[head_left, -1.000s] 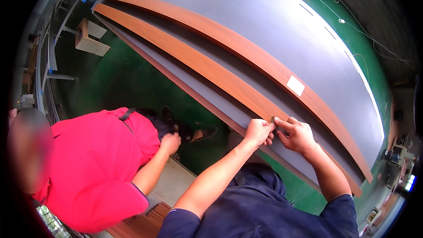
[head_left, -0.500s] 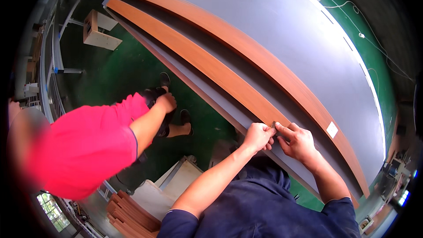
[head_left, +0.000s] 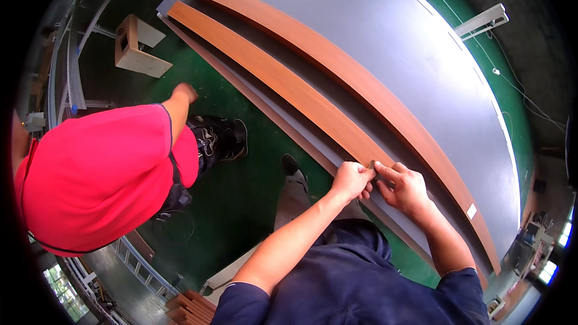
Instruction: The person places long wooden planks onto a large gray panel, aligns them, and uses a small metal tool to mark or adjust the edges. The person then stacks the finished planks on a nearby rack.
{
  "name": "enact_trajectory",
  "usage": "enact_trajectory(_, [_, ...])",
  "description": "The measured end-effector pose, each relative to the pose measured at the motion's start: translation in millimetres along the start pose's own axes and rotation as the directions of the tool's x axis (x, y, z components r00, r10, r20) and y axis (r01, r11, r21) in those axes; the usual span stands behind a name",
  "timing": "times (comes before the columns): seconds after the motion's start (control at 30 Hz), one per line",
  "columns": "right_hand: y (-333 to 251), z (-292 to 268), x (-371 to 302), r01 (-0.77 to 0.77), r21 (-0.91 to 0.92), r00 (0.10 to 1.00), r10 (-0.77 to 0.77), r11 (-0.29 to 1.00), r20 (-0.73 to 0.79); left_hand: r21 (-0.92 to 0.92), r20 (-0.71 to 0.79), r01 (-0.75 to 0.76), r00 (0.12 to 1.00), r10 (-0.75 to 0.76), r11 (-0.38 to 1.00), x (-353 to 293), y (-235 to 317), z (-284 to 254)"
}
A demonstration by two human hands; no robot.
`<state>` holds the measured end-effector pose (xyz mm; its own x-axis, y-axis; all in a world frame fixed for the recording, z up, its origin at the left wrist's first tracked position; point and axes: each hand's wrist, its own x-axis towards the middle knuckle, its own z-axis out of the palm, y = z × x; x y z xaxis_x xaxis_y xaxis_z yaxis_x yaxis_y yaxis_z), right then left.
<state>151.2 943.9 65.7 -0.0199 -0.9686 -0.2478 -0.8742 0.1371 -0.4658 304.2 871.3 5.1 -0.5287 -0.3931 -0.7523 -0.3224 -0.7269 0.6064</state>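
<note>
My left hand (head_left: pixel 353 181) is closed in a pinch at the near edge of a long orange-brown wood-grain board (head_left: pixel 280 78). Across from it, my right hand (head_left: pixel 406 189) has its thumb and bent index finger drawn together, the index fingertip meeting the left fingers. A small dark piece (head_left: pixel 372 165) shows between the fingertips; it is mostly covered, so its kind is unclear. Beyond lies a second, similar board (head_left: pixel 397 117) with a white label (head_left: pixel 471 210) near its right end. Both boards rest on a large grey tabletop (head_left: pixel 433 72).
A co-worker in a red shirt (head_left: pixel 108 174) stands at left, between the table and metal racking. A small wooden box-like piece (head_left: pixel 141 54) sits on the green floor (head_left: pixel 241 204). Stacked brown boards (head_left: pixel 189 308) and a ladder-like metal frame (head_left: pixel 141 268) lie at lower left.
The co-worker has turned and moved, an arm now reaching toward the far left of the table. My view has shifted slightly; my hands keep nearly the same grip at the board edge.
</note>
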Motion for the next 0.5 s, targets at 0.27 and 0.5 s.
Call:
enact_trajectory(0.27, [-63.6, 7.7, 92.2, -0.031, -0.004, 0.999, 0.031, 1.000, -0.024, -0.010, 0.000, 0.010, 1.000, -0.010, 1.000, 10.6, 54.5, -98.2])
enact_trajectory(0.5, [-120.6, 10.3, 168.8, -0.032, 0.016, 0.999, 0.033, 0.999, -0.016, -0.001, 0.011, -0.014, 1.000, 0.014, 1.000, 14.6, 100.9, -181.9])
